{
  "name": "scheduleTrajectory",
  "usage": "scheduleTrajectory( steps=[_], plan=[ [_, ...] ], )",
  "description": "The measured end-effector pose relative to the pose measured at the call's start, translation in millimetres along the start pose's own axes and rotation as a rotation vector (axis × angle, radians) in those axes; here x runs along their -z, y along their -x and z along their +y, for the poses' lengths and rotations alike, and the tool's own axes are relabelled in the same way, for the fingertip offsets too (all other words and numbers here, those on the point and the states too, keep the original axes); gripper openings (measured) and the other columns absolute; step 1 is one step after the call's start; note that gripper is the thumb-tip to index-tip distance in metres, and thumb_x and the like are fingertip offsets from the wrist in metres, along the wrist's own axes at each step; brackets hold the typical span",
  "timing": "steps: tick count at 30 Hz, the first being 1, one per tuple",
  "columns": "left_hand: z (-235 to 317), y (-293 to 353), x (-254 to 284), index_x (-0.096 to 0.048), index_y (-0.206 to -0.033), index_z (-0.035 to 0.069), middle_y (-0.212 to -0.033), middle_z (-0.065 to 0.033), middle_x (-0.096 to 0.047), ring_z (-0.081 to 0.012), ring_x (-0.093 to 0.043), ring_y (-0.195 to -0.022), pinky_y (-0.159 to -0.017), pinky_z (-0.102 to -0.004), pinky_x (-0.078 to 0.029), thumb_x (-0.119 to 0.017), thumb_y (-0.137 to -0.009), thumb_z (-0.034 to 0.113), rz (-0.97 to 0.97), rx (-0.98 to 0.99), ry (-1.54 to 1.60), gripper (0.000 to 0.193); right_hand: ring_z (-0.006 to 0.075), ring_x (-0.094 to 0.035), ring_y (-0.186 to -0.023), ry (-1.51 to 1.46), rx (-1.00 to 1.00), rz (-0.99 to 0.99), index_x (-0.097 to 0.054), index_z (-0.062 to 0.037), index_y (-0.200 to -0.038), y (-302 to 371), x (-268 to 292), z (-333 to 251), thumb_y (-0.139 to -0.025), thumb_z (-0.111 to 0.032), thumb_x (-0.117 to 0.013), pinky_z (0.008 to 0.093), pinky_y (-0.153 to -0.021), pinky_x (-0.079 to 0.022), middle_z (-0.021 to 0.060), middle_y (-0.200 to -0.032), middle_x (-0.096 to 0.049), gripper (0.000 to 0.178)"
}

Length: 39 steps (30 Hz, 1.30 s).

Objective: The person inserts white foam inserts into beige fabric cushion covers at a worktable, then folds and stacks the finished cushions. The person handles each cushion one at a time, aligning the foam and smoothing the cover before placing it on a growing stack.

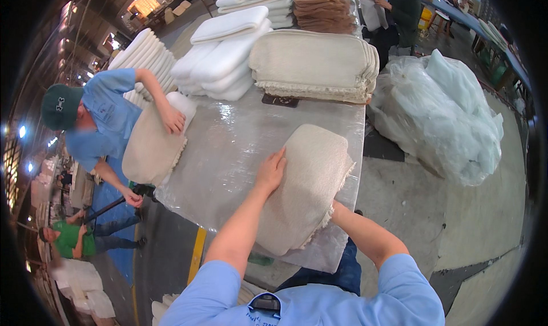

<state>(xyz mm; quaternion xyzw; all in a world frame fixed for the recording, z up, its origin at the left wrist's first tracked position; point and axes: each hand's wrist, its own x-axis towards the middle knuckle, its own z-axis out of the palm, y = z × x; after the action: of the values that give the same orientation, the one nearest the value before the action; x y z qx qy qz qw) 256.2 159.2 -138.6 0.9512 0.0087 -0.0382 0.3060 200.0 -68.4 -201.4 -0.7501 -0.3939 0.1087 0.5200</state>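
Observation:
A beige, fleecy fabric pad with a frayed right edge (305, 177) lies in front of me, overhanging the near edge of the table. My left hand (273, 169) rests along its left side, fingers stretched out on the cloth. At the frayed edge my right hand (335, 210) goes out of sight; whether it is inside the pad or beneath it I cannot tell, and its fingers are hidden.
The table (222, 137) is covered in clear plastic. Across it stand stacks of beige pads (314, 57), white pads (220, 57) and brown cloths (322, 9). A co-worker in blue (111, 112) handles another beige piece (151, 143) at left. A plastic-wrapped bundle (436, 112) sits at right.

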Motion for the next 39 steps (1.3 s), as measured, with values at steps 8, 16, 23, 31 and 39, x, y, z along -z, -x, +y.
scheduleTrajectory(
  steps=[8, 16, 23, 31, 39],
  plan=[
    [-9.4, -2.5, -11.1, -0.050, -0.160, 0.023, -0.154, -0.0153, -0.057, -0.0402, -0.054, -0.136, -0.119, -0.0474, -0.038, -0.045, -0.111, 0.035, 0.022, -0.041, -0.010, 0.050, 0.0384, -0.051, -0.142, -0.023, -0.034, 0.010, -0.068, -0.0126, -0.138, 0.6, -2.7, 2.8, -0.091, -0.036, -0.068, 0.0542, -0.125, -0.030, 0.0137, -0.147, -0.063, 0.052],
    [-8.2, -1.2, -9.2, -0.050, -0.160, 0.024, -0.155, -0.0124, -0.058, -0.0402, -0.054, -0.135, -0.120, -0.0460, -0.037, -0.044, -0.111, 0.034, 0.035, -0.043, -0.043, 0.050, 0.0382, -0.051, -0.142, -0.038, -0.059, 0.006, -0.067, -0.0131, -0.139, 0.1, 0.8, 1.3, -0.091, -0.036, -0.067, 0.0543, -0.125, -0.029, 0.0138, -0.148, -0.062, 0.053],
    [-4.8, -0.2, -11.0, -0.052, -0.158, 0.025, -0.152, -0.0118, -0.060, -0.0400, -0.057, -0.133, -0.117, -0.0472, -0.041, -0.047, -0.110, 0.034, 0.055, -0.041, -0.026, 0.049, 0.0381, -0.050, -0.143, -0.050, -0.081, -0.002, -0.067, -0.0135, -0.140, 4.7, 5.1, 1.8, -0.091, -0.036, -0.067, 0.0543, -0.126, -0.029, 0.0139, -0.149, -0.061, 0.054],
    [-7.1, -0.2, -9.0, -0.052, -0.157, 0.021, -0.151, -0.0133, -0.060, -0.0381, -0.059, -0.130, -0.114, -0.0475, -0.043, -0.049, -0.110, 0.032, 0.058, -0.055, -0.048, 0.049, 0.0379, -0.049, -0.144, -0.062, -0.090, -0.001, -0.066, -0.0140, -0.141, 4.2, 8.5, 4.6, -0.091, -0.036, -0.067, 0.0544, -0.126, -0.028, 0.0140, -0.150, -0.061, 0.055],
    [22.6, -38.9, -9.7, -0.042, -0.163, 0.015, -0.157, -0.0191, -0.052, -0.0396, -0.049, -0.144, -0.120, -0.0495, -0.037, -0.048, -0.110, 0.035, 0.078, -0.168, -0.057, 0.057, 0.0377, -0.049, -0.145, -0.087, -0.090, -0.009, -0.065, -0.0145, -0.143, 3.0, 4.1, 9.1, -0.091, -0.036, -0.067, 0.0545, -0.126, -0.028, 0.0141, -0.151, -0.060, 0.056]
  ],
)
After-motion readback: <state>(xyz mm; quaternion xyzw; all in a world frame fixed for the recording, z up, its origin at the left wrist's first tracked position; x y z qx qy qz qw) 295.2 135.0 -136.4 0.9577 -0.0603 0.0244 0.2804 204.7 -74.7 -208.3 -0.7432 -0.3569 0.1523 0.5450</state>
